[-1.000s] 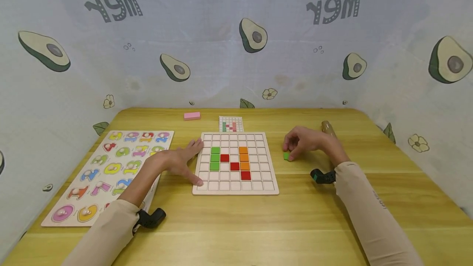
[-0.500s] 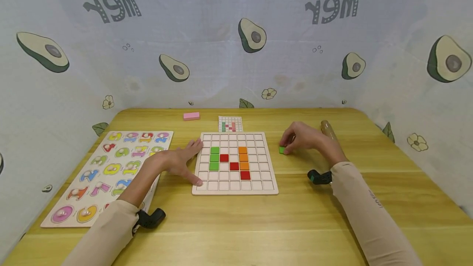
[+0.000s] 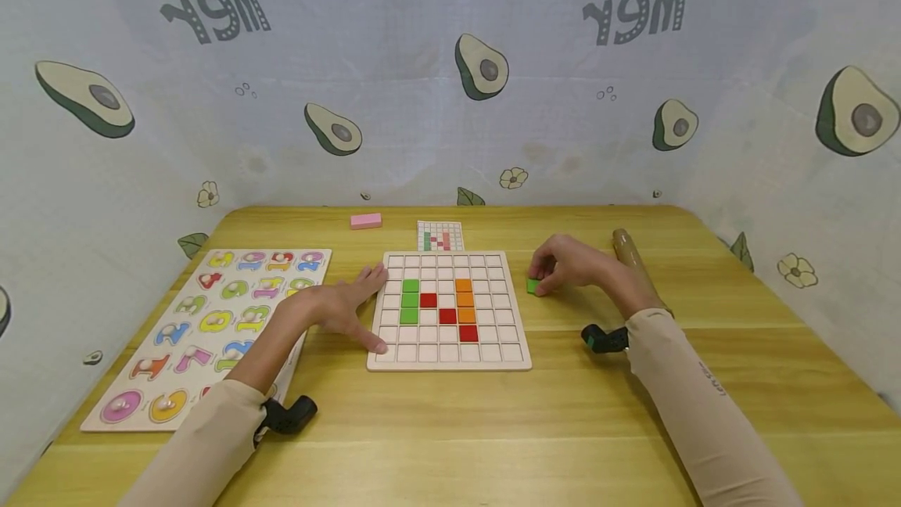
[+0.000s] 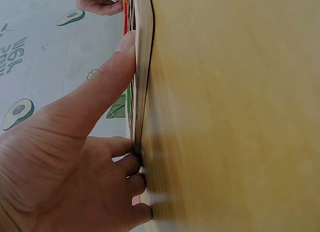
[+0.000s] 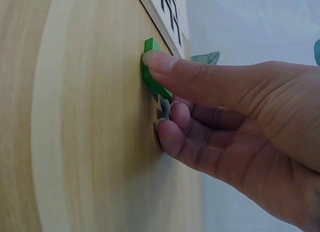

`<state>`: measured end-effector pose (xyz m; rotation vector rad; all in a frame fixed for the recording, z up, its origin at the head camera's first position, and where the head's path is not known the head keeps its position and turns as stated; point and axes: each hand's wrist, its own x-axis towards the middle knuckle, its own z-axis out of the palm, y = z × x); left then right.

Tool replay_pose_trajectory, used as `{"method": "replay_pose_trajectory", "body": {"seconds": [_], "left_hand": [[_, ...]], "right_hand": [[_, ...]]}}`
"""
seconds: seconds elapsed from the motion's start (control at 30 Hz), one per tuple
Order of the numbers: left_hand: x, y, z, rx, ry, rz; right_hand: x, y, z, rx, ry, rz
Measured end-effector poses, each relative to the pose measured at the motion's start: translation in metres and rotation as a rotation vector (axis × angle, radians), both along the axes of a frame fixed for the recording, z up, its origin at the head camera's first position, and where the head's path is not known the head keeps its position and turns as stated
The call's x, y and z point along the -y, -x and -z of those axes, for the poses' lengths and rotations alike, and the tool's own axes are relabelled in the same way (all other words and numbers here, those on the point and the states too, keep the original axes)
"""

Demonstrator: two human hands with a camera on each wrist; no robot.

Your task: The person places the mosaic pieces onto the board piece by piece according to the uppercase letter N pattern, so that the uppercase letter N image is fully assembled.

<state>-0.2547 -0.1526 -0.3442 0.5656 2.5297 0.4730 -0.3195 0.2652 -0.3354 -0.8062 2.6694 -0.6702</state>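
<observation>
In the head view, a white grid board (image 3: 510,354) holds several green tiles (image 3: 410,300), red tiles (image 3: 447,316) and orange tiles (image 3: 465,300). Across its left edge lies my left hand (image 3: 338,310), fingers spread, the thumb resting on the near left corner. The left wrist view has that thumb (image 4: 107,85) pressed to the board and the other fingertips beside its edge. Just right of the board, my right hand (image 3: 568,263) pinches a loose green tile (image 3: 532,285) low at the tabletop. In the right wrist view the thumb covers part of this tile (image 5: 151,46).
A number puzzle board (image 3: 165,354) stands left under the left forearm. Behind the grid board lie a pattern card (image 3: 440,235) and a pink block (image 3: 366,221). A brown rod-like object (image 3: 631,255) lies partly behind the right forearm. Patterned cloth surrounds the wooden table (image 3: 436,429).
My right hand has moved a little left and away from me with the green tile, closer to the grid board. The left hand has stayed in place.
</observation>
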Motion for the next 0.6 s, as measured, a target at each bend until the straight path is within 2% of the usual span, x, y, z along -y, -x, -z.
{"method": "replay_pose_trajectory", "body": {"seconds": [0.23, 0.6], "left_hand": [[-0.0001, -0.0009, 0.0012, 0.007, -0.02, 0.007], [0.0, -0.0019, -0.0016, 0.0, -0.011, 0.001]], "right_hand": [[-0.0013, 0.0001, 0.0019, 0.012, 0.025, -0.024], [0.0059, -0.0008, -0.0009, -0.056, 0.041, -0.066]]}}
